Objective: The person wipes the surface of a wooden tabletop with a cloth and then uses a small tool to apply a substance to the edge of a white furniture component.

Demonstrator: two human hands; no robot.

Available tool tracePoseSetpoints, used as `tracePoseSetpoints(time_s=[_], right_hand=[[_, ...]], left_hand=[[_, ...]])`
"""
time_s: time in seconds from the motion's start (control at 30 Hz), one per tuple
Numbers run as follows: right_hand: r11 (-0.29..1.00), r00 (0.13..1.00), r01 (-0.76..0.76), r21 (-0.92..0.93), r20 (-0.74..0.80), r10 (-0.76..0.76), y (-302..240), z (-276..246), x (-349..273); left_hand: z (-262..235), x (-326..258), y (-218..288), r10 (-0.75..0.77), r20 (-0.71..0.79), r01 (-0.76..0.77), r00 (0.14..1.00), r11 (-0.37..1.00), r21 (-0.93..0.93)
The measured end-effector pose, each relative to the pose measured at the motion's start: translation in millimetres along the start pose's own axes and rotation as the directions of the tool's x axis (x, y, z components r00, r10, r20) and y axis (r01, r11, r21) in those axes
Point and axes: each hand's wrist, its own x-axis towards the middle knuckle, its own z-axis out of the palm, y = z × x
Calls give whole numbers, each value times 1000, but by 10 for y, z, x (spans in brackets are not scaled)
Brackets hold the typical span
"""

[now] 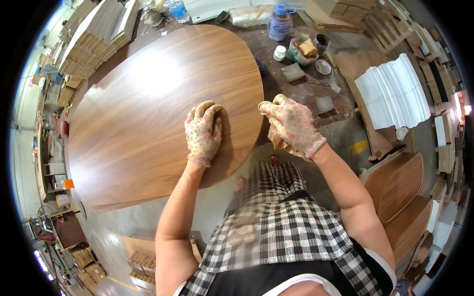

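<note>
A large oval wooden tabletop with brown grain and a glossy glare patch lies in front of me. My left hand, in a pale glove with pink dots, rests on its surface near the right end. The fingers lie over the wood and hold nothing I can see. Just off the right rounded edge is my right hand, in a matching stained glove. Its fingers are curled closed around a crumpled tan rag, which hangs below the palm and is partly hidden by the hand.
On the dark worktable stand a blue-capped bottle, a small white bottle, a tub with a yellow sponge and a grey block. White sheets are stacked at right. Curved wooden panels stand lower right; boards are piled far left.
</note>
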Motion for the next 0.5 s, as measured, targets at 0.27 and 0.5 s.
tracePoseSetpoints(time_s=[0.27, 0.5], right_hand=[[958, 952, 144, 247, 231, -203, -435, -32, -520], [943, 961, 93, 319, 220, -170, -331, 36, -425]], left_hand=[[31, -8, -12, 5, -11, -5, 1000, 1000, 13], [59, 6, -30, 42, -13, -42, 999, 999, 26]])
